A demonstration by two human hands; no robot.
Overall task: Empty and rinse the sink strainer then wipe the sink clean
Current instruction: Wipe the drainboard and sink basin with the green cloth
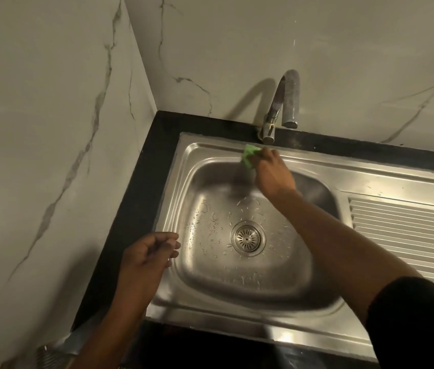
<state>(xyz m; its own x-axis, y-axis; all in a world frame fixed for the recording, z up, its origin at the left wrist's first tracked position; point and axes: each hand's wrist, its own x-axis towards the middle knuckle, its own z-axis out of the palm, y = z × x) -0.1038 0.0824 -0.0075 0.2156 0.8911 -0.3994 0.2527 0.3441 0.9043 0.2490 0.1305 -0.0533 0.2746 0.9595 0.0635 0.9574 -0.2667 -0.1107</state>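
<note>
A dark sleeve (423,323) covers the right arm at the bottom right corner, closest of all. The bare arm reaches from it across the sink (183,182) to the far side. There the right hand (271,174) curls its fingers round a small green cloth (249,155) and holds it on the back rim of the sink, just below the tap (285,102). The cloth is bright green and bunched up, and only part of it pokes out past the fingers. The left hand (149,259) hangs over the near left rim of the sink. Its fingers are bent loosely with the thumb close to them, and it holds nothing.

The sink is shiny grey metal with round corners. The strainer (247,237) sits in the drain hole in the middle of the sink floor. It is a round metal piece with thin slots spread out like sun rays. Little water drops (210,230) lie on the sink floor around it. To the right of the bowl is a flat metal part with long raised ribs (407,230).

The tap is silver and bends over at the top. The sink is set in a black worktop (141,182) that fits into a corner. The walls (50,102) are pale with thin grey lines like marble. The light is dim, and the tap throws a shadow on the back wall
</note>
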